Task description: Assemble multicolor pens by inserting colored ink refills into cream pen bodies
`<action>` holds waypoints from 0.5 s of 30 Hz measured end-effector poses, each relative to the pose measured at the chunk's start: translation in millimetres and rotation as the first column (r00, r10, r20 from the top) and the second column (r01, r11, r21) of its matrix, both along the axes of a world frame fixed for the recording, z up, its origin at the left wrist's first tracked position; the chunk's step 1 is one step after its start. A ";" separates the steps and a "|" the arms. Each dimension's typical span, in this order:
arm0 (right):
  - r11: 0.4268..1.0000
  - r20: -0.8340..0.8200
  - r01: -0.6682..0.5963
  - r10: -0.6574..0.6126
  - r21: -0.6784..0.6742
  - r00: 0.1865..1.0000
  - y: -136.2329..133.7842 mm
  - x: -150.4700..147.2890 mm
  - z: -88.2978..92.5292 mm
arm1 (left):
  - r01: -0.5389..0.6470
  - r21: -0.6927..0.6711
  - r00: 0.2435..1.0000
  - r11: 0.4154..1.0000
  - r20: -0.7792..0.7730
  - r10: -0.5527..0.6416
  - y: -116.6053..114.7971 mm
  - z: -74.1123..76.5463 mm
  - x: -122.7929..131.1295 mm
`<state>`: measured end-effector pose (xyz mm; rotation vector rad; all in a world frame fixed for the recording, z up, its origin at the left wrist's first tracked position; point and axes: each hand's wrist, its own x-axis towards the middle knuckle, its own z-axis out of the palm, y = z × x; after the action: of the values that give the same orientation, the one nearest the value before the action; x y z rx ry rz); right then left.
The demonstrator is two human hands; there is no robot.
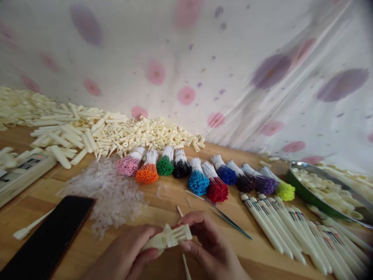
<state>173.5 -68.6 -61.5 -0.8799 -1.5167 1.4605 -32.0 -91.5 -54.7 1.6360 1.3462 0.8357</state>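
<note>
My left hand point(131, 249) wraps round cream plastic pen parts near the front edge of the view. At their right end is a slotted pen barrel piece point(177, 236), which my right hand point(208, 243) grips between thumb and fingers. How the parts join is partly hidden by my fingers. Just below lies a slim cream pointed piece point(186, 266) on the wooden table point(163, 268). Another pointed tip point(180, 211) shows above my hands. Tweezers point(233, 223) rest on the table beyond my right hand.
Bundled coloured refills point(199, 181) stand in a row behind. Finished-looking multicolour pens point(271, 229) and a green-sided bowl point(323, 206) of rings are at right. To the left are clear small pieces point(110, 194), a phone point(49, 237), a scale point(26, 175) and heaped cream parts point(140, 132).
</note>
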 end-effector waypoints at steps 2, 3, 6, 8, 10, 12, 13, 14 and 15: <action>1.000 0.013 0.003 -0.003 0.012 1.000 0.0 0.6 3.8 | 0.013 -0.004 1.000 1.000 -0.015 -0.013 0.9 1.3 0.8; 1.000 0.018 0.003 -0.003 0.014 1.000 -0.3 0.3 4.2 | 0.016 0.000 1.000 1.000 -0.017 -0.016 1.0 2.2 1.6; 0.999 0.020 -0.016 0.016 0.030 1.000 -1.8 -1.3 2.6 | 0.046 0.013 0.999 0.999 0.002 -0.046 0.1 5.4 3.6; 0.998 0.029 -0.039 0.037 0.046 0.999 -2.6 -1.6 2.1 | 0.060 0.015 0.998 0.998 0.012 -0.061 -0.6 7.8 4.0; 0.997 0.072 -0.051 0.046 0.064 0.996 -2.5 -0.8 3.1 | 0.072 0.012 0.997 0.997 0.011 -0.072 -0.8 9.9 3.7; 0.993 0.170 -0.045 0.026 0.110 0.985 -1.3 0.8 5.8 | 0.079 0.013 0.997 0.997 0.006 -0.079 -0.4 11.2 3.0; 0.988 0.230 -0.042 0.007 0.150 0.973 -0.4 1.6 7.5 | 0.085 0.012 0.996 0.996 0.006 -0.086 0.0 11.6 2.9; 0.979 0.289 -0.045 -0.015 0.199 0.957 0.8 2.3 9.4 | 0.091 0.008 0.996 0.996 0.007 -0.091 0.4 11.7 2.9; 0.966 0.342 -0.051 -0.039 0.252 0.939 2.0 2.9 11.1 | 0.098 0.001 0.995 0.995 0.009 -0.098 0.7 11.7 3.1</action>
<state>176.3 -66.6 -50.4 -1.0077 -1.9187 1.1158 -28.8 -90.8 -43.0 1.6830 1.2494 0.7846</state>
